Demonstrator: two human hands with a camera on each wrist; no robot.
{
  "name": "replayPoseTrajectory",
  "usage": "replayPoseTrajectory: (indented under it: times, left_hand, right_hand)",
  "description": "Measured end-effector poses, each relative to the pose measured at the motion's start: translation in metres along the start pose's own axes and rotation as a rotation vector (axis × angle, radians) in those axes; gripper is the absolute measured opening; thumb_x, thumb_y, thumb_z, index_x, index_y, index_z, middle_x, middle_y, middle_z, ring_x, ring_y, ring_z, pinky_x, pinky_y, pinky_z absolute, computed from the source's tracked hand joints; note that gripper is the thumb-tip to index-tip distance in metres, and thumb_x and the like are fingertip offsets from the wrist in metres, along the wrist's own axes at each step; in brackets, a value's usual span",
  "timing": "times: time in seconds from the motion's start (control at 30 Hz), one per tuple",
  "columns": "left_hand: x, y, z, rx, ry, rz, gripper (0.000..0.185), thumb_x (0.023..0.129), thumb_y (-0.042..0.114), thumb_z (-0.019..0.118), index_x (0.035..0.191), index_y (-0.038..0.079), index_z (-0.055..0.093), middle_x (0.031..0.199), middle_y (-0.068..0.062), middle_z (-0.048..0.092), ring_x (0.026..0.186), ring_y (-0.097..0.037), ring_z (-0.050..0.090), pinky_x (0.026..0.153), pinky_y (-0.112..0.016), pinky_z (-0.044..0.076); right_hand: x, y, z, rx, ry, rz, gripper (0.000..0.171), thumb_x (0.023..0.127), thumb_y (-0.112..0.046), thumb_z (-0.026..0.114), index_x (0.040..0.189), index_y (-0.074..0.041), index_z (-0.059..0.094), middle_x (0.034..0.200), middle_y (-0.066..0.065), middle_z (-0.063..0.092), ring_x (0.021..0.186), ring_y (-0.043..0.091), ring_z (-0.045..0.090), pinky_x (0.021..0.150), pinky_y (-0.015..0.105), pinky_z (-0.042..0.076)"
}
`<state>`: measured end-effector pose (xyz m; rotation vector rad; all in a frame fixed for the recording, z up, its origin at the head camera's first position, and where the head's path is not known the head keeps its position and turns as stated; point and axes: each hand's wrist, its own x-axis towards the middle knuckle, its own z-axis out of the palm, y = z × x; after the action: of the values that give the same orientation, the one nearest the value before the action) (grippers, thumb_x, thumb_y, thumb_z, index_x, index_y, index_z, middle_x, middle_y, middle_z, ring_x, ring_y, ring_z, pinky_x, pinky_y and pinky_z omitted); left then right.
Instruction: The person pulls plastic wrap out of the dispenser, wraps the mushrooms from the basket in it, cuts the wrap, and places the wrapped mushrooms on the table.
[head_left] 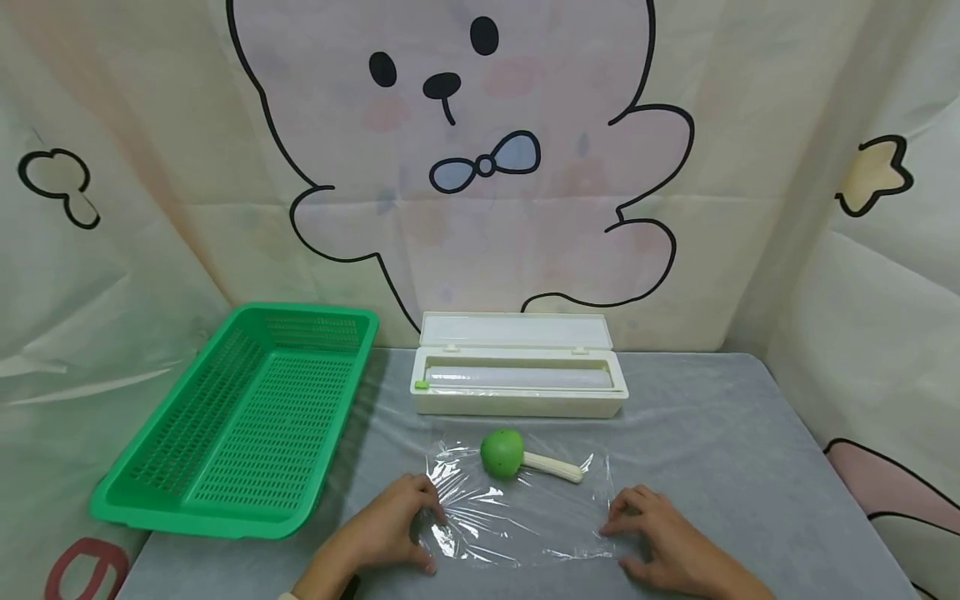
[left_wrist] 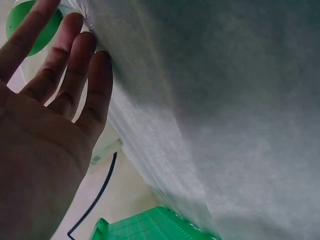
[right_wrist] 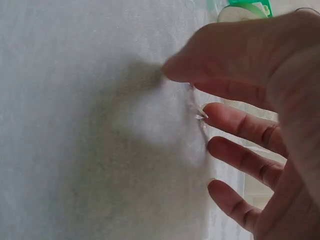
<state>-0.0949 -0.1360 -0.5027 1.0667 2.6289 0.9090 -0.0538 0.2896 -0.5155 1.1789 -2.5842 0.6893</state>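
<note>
Plastic film (head_left: 536, 525): we see a clear, wrinkled sheet lying flat on the table (head_left: 720, 442), between the two hands and within reach of both sets of fingertips.
Green fruit (head_left: 502, 454): it sits on the far half of the film, beyond the fingertips and nearer the left hand; no finger touches it.
Baby corn (head_left: 552, 467): it lies on the film too, one end against the fruit's right side, the other slanting toward us on the right, ungripped.
Left hand (head_left: 393, 521): we find it unclenched, its fingertips at the film's left edge, the thumb spread apart, nothing grasped.
Right hand (head_left: 663, 542): likewise loose, fingertips at the film's right edge, thumb well away from them; we see no pinch.
White box (head_left: 517, 404): it stands just behind the film, lid raised, a roll (head_left: 517, 377) inside and a green slider (head_left: 422, 385) at the left end.
Green basket (head_left: 300, 521): we see it left of the box, beyond the left hand.
Cloth backdrop (head_left: 480, 242): a cartoon bear behind everything.
</note>
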Motion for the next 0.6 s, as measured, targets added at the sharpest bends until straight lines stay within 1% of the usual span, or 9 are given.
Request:
replayPoseTrajectory:
  times: [0.1,0.13,0.2,0.27,0.33,0.4,0.43,0.5,0.6]
  left_hand:
    - [-0.002,0.002,0.002,0.054,0.024,0.034,0.027,0.063,0.019,0.095,0.082,0.025,0.076,0.099,0.014,0.056,0.095,-0.006,0.05,0.085,-0.027,0.046]
    - [-0.002,0.002,0.002,0.062,0.036,0.045,0.024,0.066,0.017,0.093,0.08,0.025,0.076,0.098,0.014,0.057,0.095,-0.006,0.051,0.085,-0.027,0.047]
    - [-0.002,0.003,0.002,0.055,0.057,0.051,0.02,0.072,0.013,0.09,0.077,0.024,0.074,0.096,0.014,0.058,0.092,-0.005,0.052,0.082,-0.027,0.047]
    - [-0.002,0.004,0.0,0.02,0.067,0.024,0.017,0.081,0.013,0.085,0.078,0.022,0.071,0.092,0.015,0.058,0.088,-0.003,0.052,0.08,-0.027,0.048]
    - [-0.003,0.005,-0.002,-0.039,0.074,-0.02,0.014,0.088,0.014,0.079,0.084,0.021,0.067,0.09,0.016,0.059,0.086,-0.001,0.053,0.079,-0.028,0.05]
    - [-0.002,0.006,-0.004,-0.106,0.086,-0.064,0.01,0.095,0.014,0.072,0.09,0.018,0.065,0.089,0.014,0.061,0.085,-0.001,0.055,0.077,-0.03,0.052]
    - [-0.002,0.007,-0.004,-0.133,0.092,-0.082,0.007,0.097,0.014,0.069,0.093,0.017,0.065,0.089,0.013,0.062,0.085,-0.002,0.056,0.077,-0.03,0.052]
    - [-0.001,0.007,-0.006,-0.183,0.11,-0.092,0.003,0.099,0.016,0.067,0.098,0.015,0.065,0.091,0.01,0.065,0.086,-0.003,0.059,0.077,-0.031,0.053]
    - [0.001,0.008,-0.005,-0.225,0.146,-0.071,0.014,0.095,0.02,0.074,0.104,0.011,0.067,0.095,0.005,0.067,0.089,-0.007,0.06,0.079,-0.032,0.053]
  right_hand:
    - [-0.001,-0.002,-0.002,-0.014,-0.001,-0.005,0.038,0.062,-0.013,0.091,0.095,-0.029,0.079,0.106,-0.014,0.057,0.099,0.01,0.053,0.081,0.032,0.04]
    - [-0.001,-0.002,-0.002,-0.015,-0.001,-0.004,0.031,0.068,-0.016,0.09,0.093,-0.029,0.08,0.107,-0.014,0.057,0.099,0.01,0.053,0.082,0.031,0.04]
    - [-0.002,-0.002,-0.003,-0.016,0.001,0.002,0.023,0.072,-0.021,0.09,0.089,-0.032,0.08,0.106,-0.016,0.057,0.098,0.009,0.053,0.083,0.029,0.039]
    - [-0.002,-0.002,-0.003,-0.001,0.016,-0.001,0.019,0.075,-0.021,0.09,0.086,-0.032,0.079,0.105,-0.016,0.059,0.097,0.009,0.054,0.084,0.027,0.039]
    - [-0.001,-0.003,-0.005,0.046,0.042,0.001,0.02,0.078,-0.015,0.088,0.087,-0.029,0.076,0.103,-0.015,0.061,0.096,0.009,0.056,0.086,0.024,0.04]
    - [0.0,-0.004,-0.006,0.114,0.069,0.025,0.028,0.077,-0.006,0.086,0.092,-0.025,0.072,0.101,-0.013,0.063,0.093,0.007,0.058,0.086,0.02,0.041]
    - [0.001,-0.006,-0.007,0.156,0.082,0.048,0.03,0.079,-0.002,0.084,0.095,-0.022,0.069,0.1,-0.011,0.064,0.092,0.007,0.06,0.085,0.019,0.043]
    - [0.002,-0.009,-0.009,0.225,0.106,0.132,0.03,0.083,0.002,0.079,0.099,-0.02,0.067,0.098,-0.01,0.066,0.09,0.005,0.062,0.082,0.018,0.047]
    - [0.004,-0.013,-0.01,0.257,0.146,0.26,0.024,0.091,0.003,0.072,0.102,-0.017,0.065,0.097,-0.009,0.068,0.089,0.004,0.063,0.078,0.022,0.051]
